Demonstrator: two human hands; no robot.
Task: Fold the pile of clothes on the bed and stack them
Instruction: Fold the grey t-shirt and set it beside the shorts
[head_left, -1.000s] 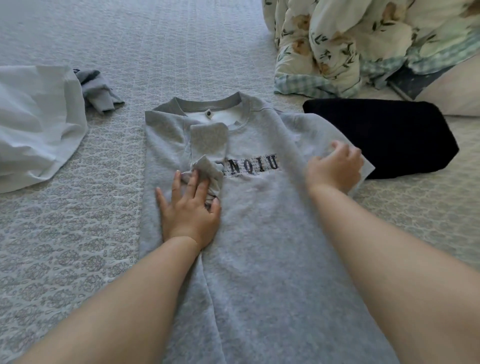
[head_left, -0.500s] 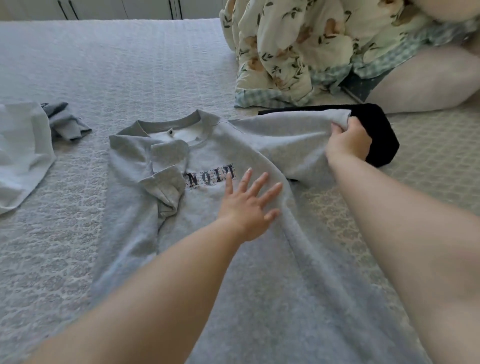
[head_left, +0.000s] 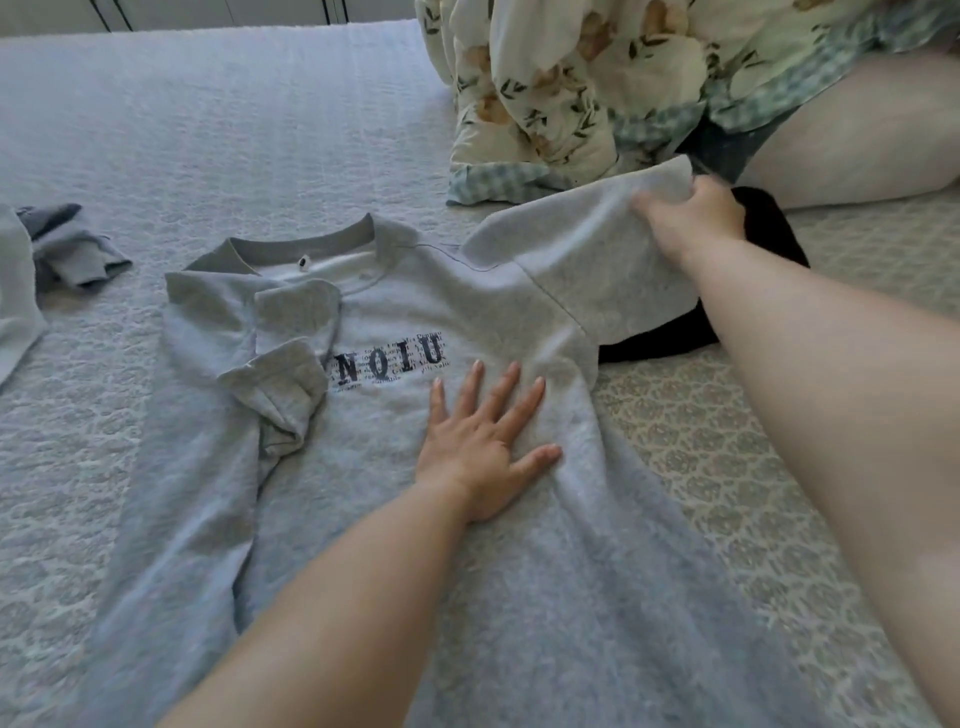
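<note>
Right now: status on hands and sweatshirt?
Left hand flat on grey sweatshirt. Right hand grips lifted sleeve. Black garment beneath sleeve.

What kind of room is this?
Most likely a bedroom: clothes lie on a bed's quilted bedspread, a floral duvet is bunched at the far side, and cupboard doors seem to stand behind.

Sweatshirt (head_left: 363, 467) lies flat at centre of bed (head_left: 208, 130), collar at far end. Small bunched garment (head_left: 72, 249) and a spread garment (head_left: 15, 291) lie to its left. Folded garment (head_left: 769, 234) sits right, partly under the sweatshirt's raised sleeve (head_left: 582, 249); quilt (head_left: 597, 78) heaped behind.
</note>
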